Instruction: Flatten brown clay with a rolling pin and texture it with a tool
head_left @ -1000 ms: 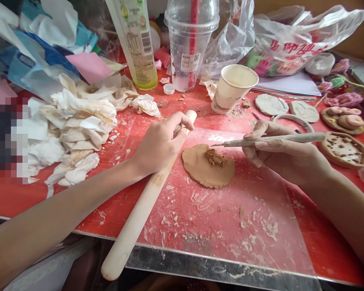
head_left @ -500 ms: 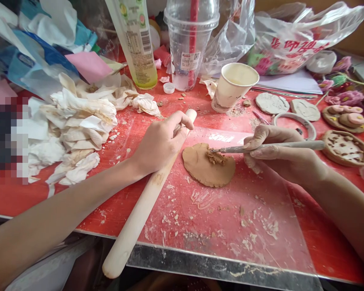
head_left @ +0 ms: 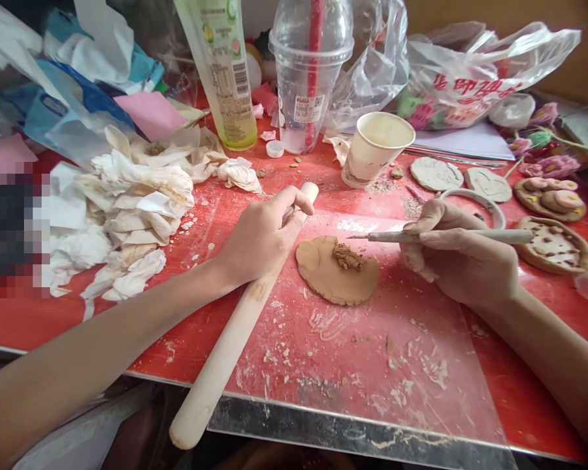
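My left hand (head_left: 262, 238) is closed round the upper part of a pale wooden rolling pin (head_left: 225, 352), which lies slantwise with its near end past the table edge. To its right, a flat brown clay slab (head_left: 333, 284) rests on a clear plastic sheet (head_left: 372, 365). Scraped clay crumbs (head_left: 347, 256) are heaped on the slab's upper part. My right hand (head_left: 463, 251) pinches a thin grey clay tool (head_left: 490, 236) with a fine metal point. That point hovers near the slab's top edge, seemingly apart from the clay.
Crumpled tissues (head_left: 137, 189) fill the left. At the back stand a bottle (head_left: 220, 78), a lidded plastic cup (head_left: 301, 85) and a paper cup (head_left: 377, 150). On the right lie a ring (head_left: 490, 207), pale clay discs (head_left: 436, 173) and decorated clay pieces (head_left: 551, 199).
My right hand has lifted the clay tool's tip off the crumbs, up and slightly right. The crumb heap now shows uncovered. My left hand keeps its hold on the rolling pin.
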The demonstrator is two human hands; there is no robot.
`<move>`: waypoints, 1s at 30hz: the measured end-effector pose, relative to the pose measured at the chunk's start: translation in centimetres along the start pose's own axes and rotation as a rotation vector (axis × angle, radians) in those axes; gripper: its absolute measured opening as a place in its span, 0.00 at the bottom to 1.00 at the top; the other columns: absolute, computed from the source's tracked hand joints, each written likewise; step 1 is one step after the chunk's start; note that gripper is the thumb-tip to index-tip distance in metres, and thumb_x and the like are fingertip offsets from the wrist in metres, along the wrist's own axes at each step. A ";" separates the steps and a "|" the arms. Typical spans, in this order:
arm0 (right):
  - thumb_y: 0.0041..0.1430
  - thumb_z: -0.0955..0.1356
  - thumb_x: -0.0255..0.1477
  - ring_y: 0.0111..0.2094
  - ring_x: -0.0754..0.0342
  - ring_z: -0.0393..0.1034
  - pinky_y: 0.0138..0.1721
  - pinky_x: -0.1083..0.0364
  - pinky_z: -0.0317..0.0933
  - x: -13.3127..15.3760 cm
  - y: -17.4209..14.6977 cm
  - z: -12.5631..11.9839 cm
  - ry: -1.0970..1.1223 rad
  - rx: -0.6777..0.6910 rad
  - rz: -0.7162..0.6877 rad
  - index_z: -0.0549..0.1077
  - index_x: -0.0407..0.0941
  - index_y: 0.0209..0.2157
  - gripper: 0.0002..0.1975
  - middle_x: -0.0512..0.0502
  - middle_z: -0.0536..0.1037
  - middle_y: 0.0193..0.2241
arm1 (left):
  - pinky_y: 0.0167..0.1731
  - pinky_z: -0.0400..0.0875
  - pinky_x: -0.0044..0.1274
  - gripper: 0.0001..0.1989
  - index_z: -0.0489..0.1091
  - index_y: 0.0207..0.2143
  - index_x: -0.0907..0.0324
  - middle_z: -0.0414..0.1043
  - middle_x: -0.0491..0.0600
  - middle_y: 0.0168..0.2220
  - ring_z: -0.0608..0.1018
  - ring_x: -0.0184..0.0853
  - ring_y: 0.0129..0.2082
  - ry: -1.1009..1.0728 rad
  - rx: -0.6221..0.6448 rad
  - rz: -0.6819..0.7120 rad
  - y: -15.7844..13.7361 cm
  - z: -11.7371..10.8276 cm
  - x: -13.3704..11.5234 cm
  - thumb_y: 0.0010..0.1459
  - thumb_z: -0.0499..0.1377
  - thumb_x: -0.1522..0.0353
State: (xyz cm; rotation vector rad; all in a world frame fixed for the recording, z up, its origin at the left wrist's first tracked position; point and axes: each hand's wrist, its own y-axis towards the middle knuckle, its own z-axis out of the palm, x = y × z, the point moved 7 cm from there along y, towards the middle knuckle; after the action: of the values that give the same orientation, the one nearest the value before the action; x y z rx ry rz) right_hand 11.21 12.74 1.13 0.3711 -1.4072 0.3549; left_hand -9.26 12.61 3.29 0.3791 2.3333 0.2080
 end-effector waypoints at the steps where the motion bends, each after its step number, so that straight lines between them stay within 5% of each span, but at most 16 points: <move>1: 0.52 0.65 0.23 0.13 0.61 0.59 0.14 0.60 0.48 0.0 0.0 0.1 -0.011 0.014 0.006 0.67 0.46 0.25 0.05 0.53 0.71 0.15 | 0.21 0.53 0.21 0.06 0.68 0.34 0.59 0.55 0.38 0.17 0.59 0.24 0.17 -0.001 0.002 0.001 0.0 0.0 0.0 0.57 0.52 0.74; 11: 0.50 0.67 0.23 0.13 0.61 0.58 0.13 0.59 0.45 0.0 -0.4 0.5 -0.089 -0.004 0.038 0.68 0.45 0.22 0.05 0.52 0.70 0.14 | 0.21 0.54 0.21 0.06 0.67 0.34 0.59 0.58 0.39 0.18 0.59 0.25 0.17 0.007 0.007 0.014 0.0 0.0 -0.1 0.58 0.51 0.73; 16: 0.50 0.63 0.23 0.11 0.60 0.56 0.13 0.58 0.44 0.5 -0.1 -0.1 0.057 -0.128 0.026 0.66 0.45 0.22 0.06 0.52 0.67 0.11 | 0.21 0.53 0.21 0.06 0.67 0.34 0.59 0.55 0.39 0.17 0.59 0.25 0.17 0.007 0.008 0.014 0.0 -0.1 -0.2 0.58 0.51 0.73; 24: 0.55 0.67 0.29 0.08 0.63 0.53 0.11 0.57 0.41 0.6 0.0 -3.6 -0.144 -0.522 0.063 0.65 0.44 0.17 0.14 0.54 0.62 0.07 | 0.21 0.54 0.21 0.06 0.67 0.33 0.59 0.55 0.39 0.17 0.60 0.25 0.17 0.030 0.003 0.003 0.0 -0.2 -0.2 0.57 0.51 0.74; 30: 0.56 0.66 0.30 0.07 0.62 0.54 0.08 0.59 0.40 0.7 0.0 -3.4 -0.322 -0.446 0.152 0.64 0.44 0.17 0.15 0.51 0.65 0.08 | 0.21 0.54 0.22 0.06 0.67 0.33 0.59 0.55 0.39 0.17 0.60 0.26 0.17 0.035 0.000 0.002 0.1 -0.2 -0.3 0.57 0.51 0.73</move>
State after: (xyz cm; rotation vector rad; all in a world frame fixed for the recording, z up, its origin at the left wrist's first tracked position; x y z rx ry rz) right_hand 14.31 14.30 1.35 -0.0495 -1.7854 0.0972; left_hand -9.15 12.56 3.63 0.3808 2.3674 0.2177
